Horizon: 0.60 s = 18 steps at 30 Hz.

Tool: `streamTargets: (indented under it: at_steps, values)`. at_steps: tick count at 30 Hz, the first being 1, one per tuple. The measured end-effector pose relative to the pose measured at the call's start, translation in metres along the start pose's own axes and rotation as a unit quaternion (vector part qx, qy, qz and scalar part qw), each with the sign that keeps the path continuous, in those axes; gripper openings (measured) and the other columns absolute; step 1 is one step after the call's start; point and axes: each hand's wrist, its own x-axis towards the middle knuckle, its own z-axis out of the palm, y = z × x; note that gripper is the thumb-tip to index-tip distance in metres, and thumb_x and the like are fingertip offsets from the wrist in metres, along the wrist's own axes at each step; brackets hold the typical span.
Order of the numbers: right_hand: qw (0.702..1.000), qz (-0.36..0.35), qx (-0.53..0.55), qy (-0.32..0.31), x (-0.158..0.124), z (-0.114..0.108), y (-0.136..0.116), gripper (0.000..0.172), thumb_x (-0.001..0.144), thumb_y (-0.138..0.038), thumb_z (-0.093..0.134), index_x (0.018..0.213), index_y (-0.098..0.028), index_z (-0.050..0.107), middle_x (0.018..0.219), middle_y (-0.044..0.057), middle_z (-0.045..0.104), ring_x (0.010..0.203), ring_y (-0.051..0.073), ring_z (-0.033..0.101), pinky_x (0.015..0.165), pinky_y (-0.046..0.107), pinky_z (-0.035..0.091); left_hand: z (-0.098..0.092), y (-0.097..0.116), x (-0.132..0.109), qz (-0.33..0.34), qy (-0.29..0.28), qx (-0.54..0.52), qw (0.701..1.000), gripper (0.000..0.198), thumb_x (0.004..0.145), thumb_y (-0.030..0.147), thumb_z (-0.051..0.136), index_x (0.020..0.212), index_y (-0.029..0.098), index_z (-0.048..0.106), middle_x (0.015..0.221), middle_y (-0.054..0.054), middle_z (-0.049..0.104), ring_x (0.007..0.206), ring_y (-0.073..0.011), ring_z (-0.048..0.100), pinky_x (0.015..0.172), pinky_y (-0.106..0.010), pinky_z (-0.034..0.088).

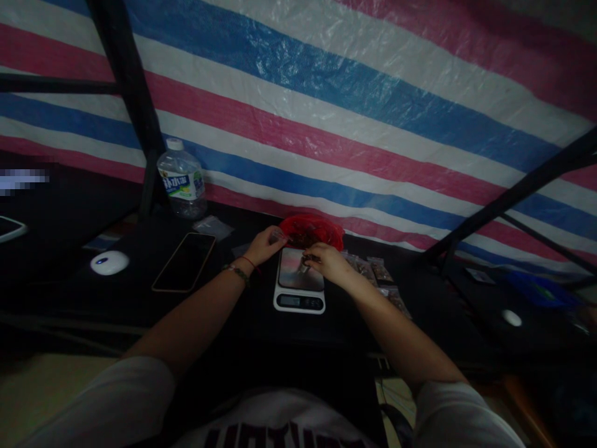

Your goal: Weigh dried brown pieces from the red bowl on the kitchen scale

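Observation:
A white kitchen scale (301,283) with a metal plate and a lit display lies in front of me on the black table. Above the plate, my right hand (329,261) is closed, fingers pinched on small brownish, shiny pieces (305,262) whose kind is too dim to tell. Just behind the scale rests an open red plastic bag (321,230) with dark small pieces inside. My left hand (265,246) has its fingers curled at the left edge of that bag; what they grip is unclear, perhaps clear plastic. Small filled zip bags (380,270) lie right of the scale.
To the left are a phone (184,261), a white rounded device (109,262), a clear plastic packet (213,227) and a large plastic bottle (181,180). Black metal posts (135,93) stand at the sides. A striped tarp (303,137) hangs behind. Further right lies a blue bag (536,289).

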Motion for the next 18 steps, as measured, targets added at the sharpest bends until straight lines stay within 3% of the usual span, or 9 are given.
streamTargets:
  at_steps: [11, 18]
  values:
    - [0.999, 0.007, 0.029, 0.030, -0.0015, 0.0006, -0.0012, 0.017, 0.081, -0.008, 0.063, 0.093, -0.017, 0.072, 0.092, 0.006, 0.069, 0.087, 0.016, 0.063, 0.081, 0.028, 0.048, 0.0003, -0.0001, -0.0003, -0.006, -0.001, -0.017, 1.000, 0.037, 0.081, 0.052, 0.059, 0.097, 0.019, 0.060, 0.089, -0.004, 0.068, 0.081, -0.0187, 0.064, 0.075, -0.032, 0.050]
    - [0.992, 0.008, 0.078, 0.101, 0.0039, -0.0081, 0.0058, 0.019, 0.080, -0.009, 0.061, 0.090, -0.021, 0.072, 0.091, 0.004, 0.071, 0.086, 0.017, 0.065, 0.080, 0.030, 0.050, -0.0003, 0.0021, -0.0006, -0.010, -0.006, -0.015, 1.000, 0.036, 0.082, 0.051, 0.059, 0.097, 0.019, 0.060, 0.091, -0.004, 0.068, 0.082, -0.0184, 0.064, 0.075, -0.031, 0.050]
